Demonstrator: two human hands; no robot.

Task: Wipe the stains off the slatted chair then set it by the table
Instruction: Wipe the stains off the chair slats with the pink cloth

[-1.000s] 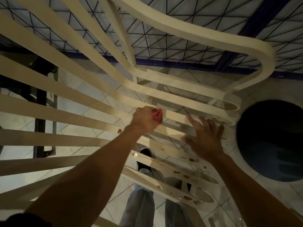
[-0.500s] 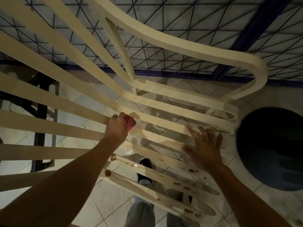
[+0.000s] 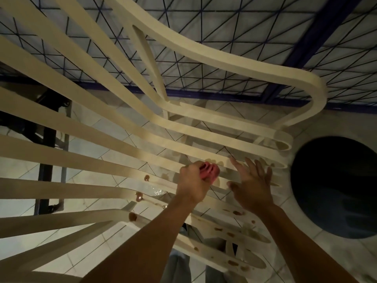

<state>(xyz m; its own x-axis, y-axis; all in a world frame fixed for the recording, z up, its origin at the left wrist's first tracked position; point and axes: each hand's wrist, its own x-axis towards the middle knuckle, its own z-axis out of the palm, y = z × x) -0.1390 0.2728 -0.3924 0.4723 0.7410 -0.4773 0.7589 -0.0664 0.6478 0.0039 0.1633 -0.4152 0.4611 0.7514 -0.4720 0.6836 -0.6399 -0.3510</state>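
A cream slatted chair (image 3: 204, 133) fills the view from above, its long curved slats running left to right. Brown stains (image 3: 133, 216) dot the nearer slats, and a wet patch glistens on one slat at the middle. My left hand (image 3: 193, 182) grips a bunched pink cloth (image 3: 209, 170) and presses it on a middle slat. My right hand (image 3: 252, 182) lies flat with fingers spread on the slats just right of the cloth.
Pale floor tiles (image 3: 85, 250) show through the slats. A dark round object (image 3: 336, 186) sits at the right beside the chair. A blue metal grille (image 3: 265, 33) spans the back. A dark metal frame (image 3: 47, 152) stands at the left. My legs show below.
My left hand swept the pink cloth left along a slat, then back right, close to my right hand. The right hand stayed flat on the slats.
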